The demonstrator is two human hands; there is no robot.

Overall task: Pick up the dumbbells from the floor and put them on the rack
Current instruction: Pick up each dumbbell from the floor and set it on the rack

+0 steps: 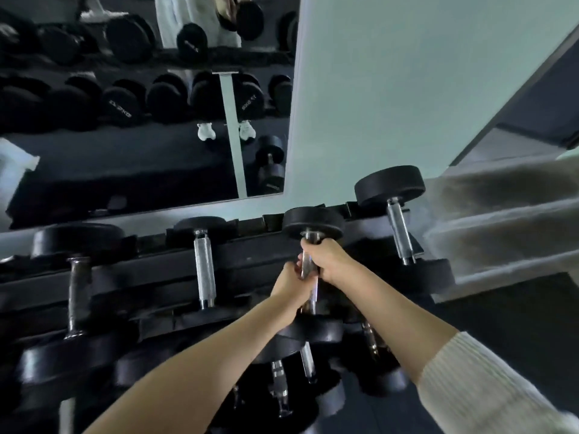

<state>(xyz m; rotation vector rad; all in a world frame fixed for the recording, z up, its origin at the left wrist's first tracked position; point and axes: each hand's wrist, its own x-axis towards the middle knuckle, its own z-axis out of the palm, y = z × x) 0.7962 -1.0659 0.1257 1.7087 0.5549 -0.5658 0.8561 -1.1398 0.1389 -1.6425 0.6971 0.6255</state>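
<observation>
A black dumbbell point(313, 221) with a steel handle lies across the top tier of the black rack point(163, 264), and both my hands grip its handle. My right hand point(326, 260) wraps the far part of the handle, just below the far head. My left hand point(293, 285) holds the handle closer to me. The dumbbell's near head point(316, 332) shows under my left wrist. Whether its weight rests fully on the rack I cannot tell.
More dumbbells sit on the top tier: one on the right point(396, 211), one in the middle point(203, 261), one on the left point(76, 286). Smaller dumbbells point(279, 386) fill the lower tier. A wall mirror point(141, 120) is behind the rack, pale steps point(501, 233) on the right.
</observation>
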